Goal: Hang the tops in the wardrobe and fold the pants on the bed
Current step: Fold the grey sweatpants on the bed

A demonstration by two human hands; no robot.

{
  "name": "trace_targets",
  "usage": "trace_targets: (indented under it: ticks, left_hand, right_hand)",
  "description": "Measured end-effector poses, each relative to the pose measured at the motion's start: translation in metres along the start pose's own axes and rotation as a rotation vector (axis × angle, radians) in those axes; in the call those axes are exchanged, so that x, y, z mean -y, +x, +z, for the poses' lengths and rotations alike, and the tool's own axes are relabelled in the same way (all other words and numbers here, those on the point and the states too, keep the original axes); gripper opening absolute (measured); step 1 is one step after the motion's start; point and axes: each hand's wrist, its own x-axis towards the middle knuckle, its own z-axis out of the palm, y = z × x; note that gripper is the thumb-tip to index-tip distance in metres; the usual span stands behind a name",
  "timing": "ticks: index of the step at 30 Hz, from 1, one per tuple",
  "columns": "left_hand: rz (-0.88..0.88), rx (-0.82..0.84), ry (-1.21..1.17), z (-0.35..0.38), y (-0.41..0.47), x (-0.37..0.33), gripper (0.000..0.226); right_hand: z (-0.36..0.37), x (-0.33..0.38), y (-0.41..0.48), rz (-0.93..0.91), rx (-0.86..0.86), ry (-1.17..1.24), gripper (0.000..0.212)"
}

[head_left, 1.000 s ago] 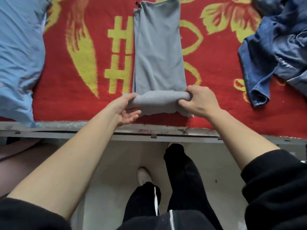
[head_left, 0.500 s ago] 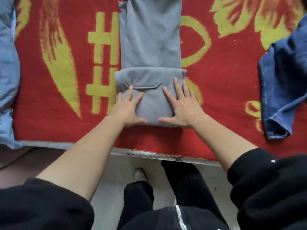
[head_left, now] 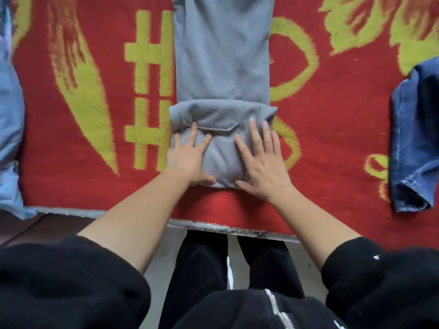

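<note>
Grey pants lie lengthwise on the bed's red and yellow blanket, their near end folded over into a thick flap with a pocket facing up. My left hand lies flat on the left side of that flap, fingers spread. My right hand presses flat on its right side, fingers straight. Neither hand grips the cloth. The far end of the pants runs out of the top of the view.
Blue jeans lie crumpled at the right edge of the bed. A light blue garment hangs over the left edge. The bed's front edge runs just before my legs, with grey floor below.
One second ago both hands gripped the rolled near end of the pants. They folded it away from me and then lay flat on it; since half a second ago they have hardly moved.
</note>
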Motion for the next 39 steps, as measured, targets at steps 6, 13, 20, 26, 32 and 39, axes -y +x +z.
trace_targets:
  ticks: [6,13,20,26,32,39]
  left_hand:
    - [0.06,-0.06,0.153,0.022,-0.002,-0.001,0.141]
    - [0.187,-0.266,0.058,0.05,-0.025,0.015,0.095]
    - [0.231,-0.118,-0.216,-0.011,-0.067,0.033,0.051]
    - [0.239,0.287,-0.308,-0.046,-0.11,0.037,0.025]
    - [0.232,0.366,-0.498,-0.084,-0.093,0.047,0.015]
    - [0.215,-0.113,-0.224,-0.092,-0.004,0.048,0.016]
  right_hand:
    - [0.024,0.026,-0.024,-0.035,0.042,-0.073,0.106]
    - [0.022,0.034,-0.012,0.045,-0.102,0.078,0.081]
    - [-0.075,0.041,-0.016,0.26,0.199,0.376,0.059]
    - [-0.135,0.039,-0.038,0.168,0.66,0.458,0.021]
    - [-0.161,0.006,-0.008,0.223,0.728,0.575,0.026]
    - [-0.125,-0.036,0.066,0.238,0.409,0.328,0.027]
